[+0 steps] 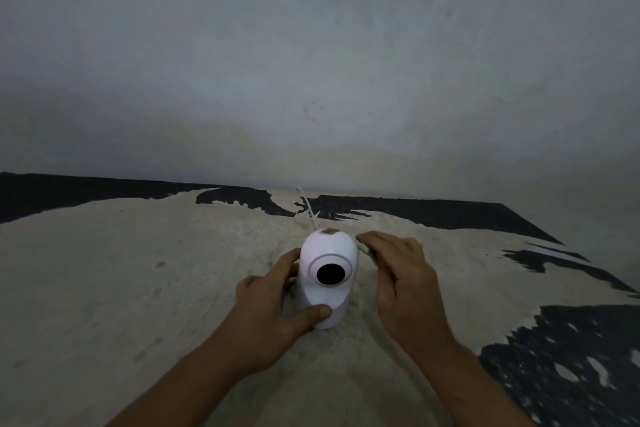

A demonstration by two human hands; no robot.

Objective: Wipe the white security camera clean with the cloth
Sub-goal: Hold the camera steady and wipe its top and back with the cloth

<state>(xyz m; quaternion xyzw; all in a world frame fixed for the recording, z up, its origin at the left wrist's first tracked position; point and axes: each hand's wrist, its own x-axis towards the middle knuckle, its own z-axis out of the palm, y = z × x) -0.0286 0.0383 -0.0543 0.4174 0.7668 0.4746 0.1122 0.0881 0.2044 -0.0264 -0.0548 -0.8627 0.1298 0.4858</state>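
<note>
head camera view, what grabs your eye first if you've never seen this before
The white security camera stands upright at centre, its black lens facing us and a brown smudge on top. The left hand grips its base while the right hand presses a pale cloth at its upper side.

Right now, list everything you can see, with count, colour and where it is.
security camera: one, white with a black lens, upright at centre, brown smudge on top.
cable: one, white, running from behind the camera toward the wall.
cloth: one, pale, mostly hidden under the right fingers beside the camera's top.
surface: one, beige with black patches, under everything.
wall: one, grey, behind.
left hand: one, gripping the camera's base.
right hand: one, pinching the cloth.
</note>
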